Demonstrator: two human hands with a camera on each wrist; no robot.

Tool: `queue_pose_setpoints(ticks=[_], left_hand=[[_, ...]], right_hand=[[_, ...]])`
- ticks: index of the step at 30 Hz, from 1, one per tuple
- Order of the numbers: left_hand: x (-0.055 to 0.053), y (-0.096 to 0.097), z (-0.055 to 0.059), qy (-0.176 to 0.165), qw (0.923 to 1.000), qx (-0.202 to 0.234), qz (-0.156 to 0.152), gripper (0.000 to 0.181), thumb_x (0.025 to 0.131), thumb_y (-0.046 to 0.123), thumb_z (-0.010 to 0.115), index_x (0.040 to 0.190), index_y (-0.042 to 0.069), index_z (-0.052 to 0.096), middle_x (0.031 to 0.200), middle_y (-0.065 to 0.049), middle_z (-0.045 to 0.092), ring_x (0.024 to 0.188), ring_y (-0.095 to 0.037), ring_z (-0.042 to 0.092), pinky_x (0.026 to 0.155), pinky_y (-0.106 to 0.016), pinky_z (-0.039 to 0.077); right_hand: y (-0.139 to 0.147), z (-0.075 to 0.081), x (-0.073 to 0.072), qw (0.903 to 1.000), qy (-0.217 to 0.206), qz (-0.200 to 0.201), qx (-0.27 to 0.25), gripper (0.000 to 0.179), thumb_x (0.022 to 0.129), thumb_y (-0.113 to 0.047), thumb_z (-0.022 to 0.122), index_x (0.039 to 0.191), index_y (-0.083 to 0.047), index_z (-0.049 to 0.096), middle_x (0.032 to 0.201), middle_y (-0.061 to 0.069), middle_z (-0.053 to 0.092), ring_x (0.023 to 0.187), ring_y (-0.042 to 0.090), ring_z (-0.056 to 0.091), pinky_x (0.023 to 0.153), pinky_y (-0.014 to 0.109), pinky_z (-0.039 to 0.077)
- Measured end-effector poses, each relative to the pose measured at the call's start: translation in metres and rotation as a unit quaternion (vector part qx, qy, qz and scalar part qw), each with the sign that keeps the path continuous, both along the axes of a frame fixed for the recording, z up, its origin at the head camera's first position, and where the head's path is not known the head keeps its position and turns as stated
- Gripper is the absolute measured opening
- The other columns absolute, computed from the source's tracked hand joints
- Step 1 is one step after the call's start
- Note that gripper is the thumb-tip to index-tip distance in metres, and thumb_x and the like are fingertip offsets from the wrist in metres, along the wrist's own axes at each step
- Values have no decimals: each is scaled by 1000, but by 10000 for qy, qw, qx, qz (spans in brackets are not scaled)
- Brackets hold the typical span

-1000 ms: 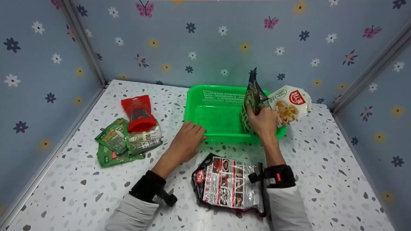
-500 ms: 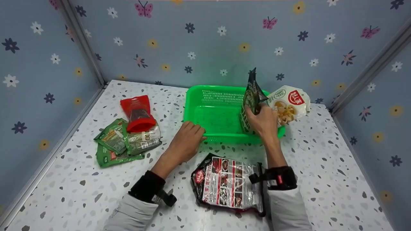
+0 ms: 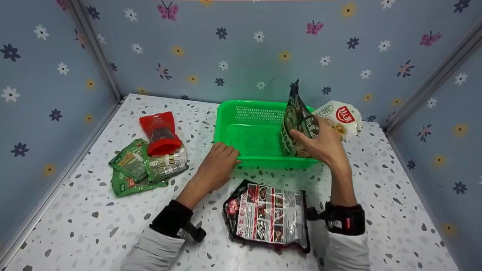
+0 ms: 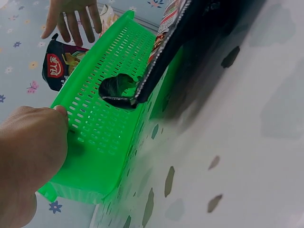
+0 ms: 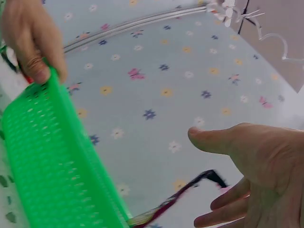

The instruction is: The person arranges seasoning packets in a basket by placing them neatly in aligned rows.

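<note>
My left hand (image 3: pixel 221 165) grips the near-left rim of the green basket (image 3: pixel 248 162); in the right wrist view its thumb and fingers pinch that rim. At the right end of the basket, a dark food pouch (image 3: pixel 289 128) stands upright inside. My right hand (image 3: pixel 327 145) is beside this pouch with spread, straight fingers; the right wrist view shows the palm (image 5: pixel 280 166) holding nothing. Behind the right hand, a white pouch (image 3: pixel 346 116) leans at the basket's right end, partly hidden.
A black-edged pouch (image 3: pixel 267 214) printed with small pictures lies in front of the basket. To the left, several green packets (image 3: pixel 131 162) lie overlapping under a red packet (image 3: pixel 162 131). Flower-patterned walls (image 3: pixel 241 45) enclose the speckled table (image 3: pixel 94 226) at the back and sides.
My right hand has let go of the dark pouch, spread its fingers and shifted right. The dark pouch stays standing in the basket. My left hand keeps its grip on the rim.
</note>
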State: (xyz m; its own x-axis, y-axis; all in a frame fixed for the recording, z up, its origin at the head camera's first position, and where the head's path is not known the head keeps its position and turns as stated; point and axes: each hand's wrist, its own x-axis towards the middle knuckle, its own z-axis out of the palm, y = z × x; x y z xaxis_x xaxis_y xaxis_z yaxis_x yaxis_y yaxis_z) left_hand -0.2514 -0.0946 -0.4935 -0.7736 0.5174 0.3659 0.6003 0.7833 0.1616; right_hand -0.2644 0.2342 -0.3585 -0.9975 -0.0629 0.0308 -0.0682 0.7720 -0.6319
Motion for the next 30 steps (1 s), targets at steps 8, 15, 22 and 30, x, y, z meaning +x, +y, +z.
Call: queue_pose_setpoints(ticks=[8, 15, 22, 30], left_hand=[[0, -1, -1, 186, 9998, -117, -13, 28, 120, 30, 53, 117, 6, 66, 114, -14, 73, 109, -35, 64, 117, -52, 48], [-2, 0, -1, 108, 9999, -97, 0, 29, 120, 32, 52, 118, 6, 66, 114, -13, 72, 109, -34, 63, 116, -51, 48], [-2, 0, -1, 141, 9999, -56, -30, 28, 120, 31, 53, 118, 6, 66, 114, -14, 72, 110, -35, 63, 117, -52, 48], [-2, 0, -1, -71, 10000, -38, 1, 29, 120, 30, 52, 121, 4, 67, 118, -15, 73, 114, -35, 64, 120, -53, 47]], right_hand=[[27, 16, 21, 9709, 1861, -854, -1242, 60, 110, -41, 74, 156, -4, 64, 156, 19, 70, 143, 35, 70, 122, 54, 56], [57, 2, 4, 8950, 3516, -1995, -1885, 31, 108, -18, 74, 134, -1, 78, 132, 16, 78, 127, 22, 72, 118, 32, 56], [83, -21, -18, 8672, 3188, -3017, -2353, 47, 110, -23, 71, 153, -5, 62, 154, 12, 65, 139, 15, 62, 122, 25, 49], [91, -42, -36, 8836, 1643, -3354, -2824, 61, 113, -39, 66, 165, -12, 51, 171, 9, 56, 158, 20, 56, 130, 32, 46]])
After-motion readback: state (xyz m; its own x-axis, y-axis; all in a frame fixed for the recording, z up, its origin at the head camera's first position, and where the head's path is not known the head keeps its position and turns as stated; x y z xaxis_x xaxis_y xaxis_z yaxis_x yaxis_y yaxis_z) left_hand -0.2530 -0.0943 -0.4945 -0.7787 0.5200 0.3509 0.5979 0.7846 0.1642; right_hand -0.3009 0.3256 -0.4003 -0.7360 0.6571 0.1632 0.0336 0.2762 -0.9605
